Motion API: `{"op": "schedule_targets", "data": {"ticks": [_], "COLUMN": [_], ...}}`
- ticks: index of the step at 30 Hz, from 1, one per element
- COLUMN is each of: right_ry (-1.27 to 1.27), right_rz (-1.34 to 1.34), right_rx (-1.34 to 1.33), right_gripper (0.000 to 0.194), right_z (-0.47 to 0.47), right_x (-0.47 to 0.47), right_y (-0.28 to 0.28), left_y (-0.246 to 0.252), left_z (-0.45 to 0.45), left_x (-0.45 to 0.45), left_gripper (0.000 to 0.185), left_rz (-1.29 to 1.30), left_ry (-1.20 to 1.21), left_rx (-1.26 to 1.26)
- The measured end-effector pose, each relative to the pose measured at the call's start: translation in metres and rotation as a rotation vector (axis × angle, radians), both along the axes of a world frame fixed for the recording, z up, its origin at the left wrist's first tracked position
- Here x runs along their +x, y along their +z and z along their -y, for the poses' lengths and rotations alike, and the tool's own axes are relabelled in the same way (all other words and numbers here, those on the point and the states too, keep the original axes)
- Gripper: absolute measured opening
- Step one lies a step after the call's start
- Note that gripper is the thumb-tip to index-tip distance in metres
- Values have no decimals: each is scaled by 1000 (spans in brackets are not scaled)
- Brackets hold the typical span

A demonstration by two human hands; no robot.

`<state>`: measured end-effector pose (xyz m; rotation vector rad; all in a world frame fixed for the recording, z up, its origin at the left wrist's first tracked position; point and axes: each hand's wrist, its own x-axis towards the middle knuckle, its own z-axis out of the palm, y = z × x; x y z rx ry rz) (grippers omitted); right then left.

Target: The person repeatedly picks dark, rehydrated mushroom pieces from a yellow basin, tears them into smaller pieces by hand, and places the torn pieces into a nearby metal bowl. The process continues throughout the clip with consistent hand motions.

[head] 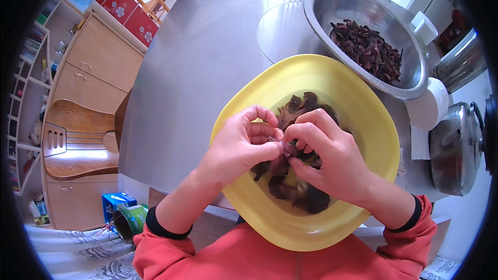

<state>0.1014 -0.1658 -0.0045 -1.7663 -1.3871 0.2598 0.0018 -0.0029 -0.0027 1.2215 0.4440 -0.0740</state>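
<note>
Over a yellow plastic basin (249, 85), my left hand (245, 142) and my right hand (330, 153) meet at the fingertips and pinch one dark purple, leaf-like piece (288, 148) between them. More dark purple-brown pieces (311, 198) lie in liquid at the bottom of the basin, partly hidden by my hands. What the pieces are, I cannot tell for sure. Behind the basin to the right, a large stainless steel bowl (319, 19) holds a heap of dark reddish-purple strips (367, 48).
The basin sits at the near edge of a metal-topped table (186, 66). At the right are a white paper roll (432, 103), a metal pot with a lid (453, 151), a mesh container (461, 66) and white cups (424, 27). A wooden chair (81, 124) stands at the left.
</note>
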Motion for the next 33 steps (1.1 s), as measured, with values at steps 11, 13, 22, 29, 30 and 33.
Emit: {"op": "schedule_targets", "data": {"ticks": [11, 13, 22, 29, 30, 33], "right_ry": [-62, -70, -108, -150, -151, -152], "right_rz": [-926, -1102, -1246, -1109, -1117, -1067], "right_rx": [-93, -139, -133, -162, -160, -164], "right_gripper": [15, 15, 22, 16, 15, 13], "right_z": [-3, -3, -4, 3, 3, 1], "right_x": [0, 5, 12, 13, 13, 11], "right_y": [5, 8, 8, 15, 14, 13], "left_y": [-7, -6, -6, -2, -2, -2], "left_z": [-9, -6, -2, 0, -1, 0], "left_x": [1, 2, 1, -1, -1, -1], "left_gripper": [36, 37, 29, 26, 26, 30], "left_rz": [-55, -39, 68, 69, 78, 65], "left_ry": [-55, -37, -50, -27, -44, -43], "left_rx": [-302, -295, -47, -64, -58, -24]}}
